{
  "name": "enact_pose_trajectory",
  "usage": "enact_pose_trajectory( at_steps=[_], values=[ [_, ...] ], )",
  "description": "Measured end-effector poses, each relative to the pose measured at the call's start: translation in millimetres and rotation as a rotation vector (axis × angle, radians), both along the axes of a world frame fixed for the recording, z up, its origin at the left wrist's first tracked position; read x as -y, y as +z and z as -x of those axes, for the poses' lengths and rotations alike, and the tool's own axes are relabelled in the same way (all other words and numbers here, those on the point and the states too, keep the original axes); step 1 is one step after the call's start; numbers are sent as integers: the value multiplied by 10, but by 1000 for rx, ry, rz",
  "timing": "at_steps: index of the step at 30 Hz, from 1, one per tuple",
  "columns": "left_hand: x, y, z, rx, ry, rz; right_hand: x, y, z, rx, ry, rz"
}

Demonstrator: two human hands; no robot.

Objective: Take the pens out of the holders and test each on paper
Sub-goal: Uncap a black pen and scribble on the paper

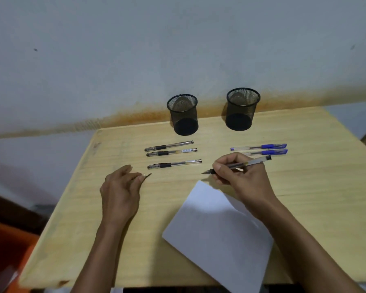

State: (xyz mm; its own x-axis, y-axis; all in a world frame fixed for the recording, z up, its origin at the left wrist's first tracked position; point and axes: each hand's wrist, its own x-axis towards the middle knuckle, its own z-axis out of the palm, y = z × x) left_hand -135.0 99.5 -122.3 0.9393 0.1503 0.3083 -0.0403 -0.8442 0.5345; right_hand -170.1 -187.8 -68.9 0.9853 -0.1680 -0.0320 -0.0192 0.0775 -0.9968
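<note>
An uncapped pen [239, 164] is being pinched in the right hand [239, 176], its long axis running left-right, tip hovering just beyond the paper [216, 233]'s far corner. Its cap [147, 176] is being pinched by the left hand [119, 191].

right hand [241, 176] holding uncapped pen [239, 165], paper [216, 235] below

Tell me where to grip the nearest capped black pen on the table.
Take the nearest black pen at its dark rubber grip section near the capped left end, pinching from above across the barrel. It lies flat, crosswise, apart from the other pens, so both sides are open to fingers.
</note>
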Motion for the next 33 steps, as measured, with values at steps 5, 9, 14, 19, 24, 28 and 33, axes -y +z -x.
enact_pose_trajectory(
  at_steps=[5, 9, 14, 19, 24, 28, 33],
  values=[
    [112, 183, 238, 116, -40, 139, -110, 16, 164, -15, 145, 105],
    [113, 225, 545, 114, -320, 88, -226, -26, 332, 21, 308, 170],
    [-1, 32, 763, -40, -573, 9, -359, -129, 400, 103, 424, 244],
    [-102, -89, 863, -7, -611, -46, -607, -310, 361, 79, 491, 394],
    [-38, -37, 808, -27, -603, -56, -571, -335, 324, 82, 451, 441],
    [-9, 32, 787, -14, -599, -64, -553, -277, 294, 74, 496, 403],
    [-33, 20, 822, -24, -603, -63, -661, -305, 264, 116, 528, 400]
  ],
)
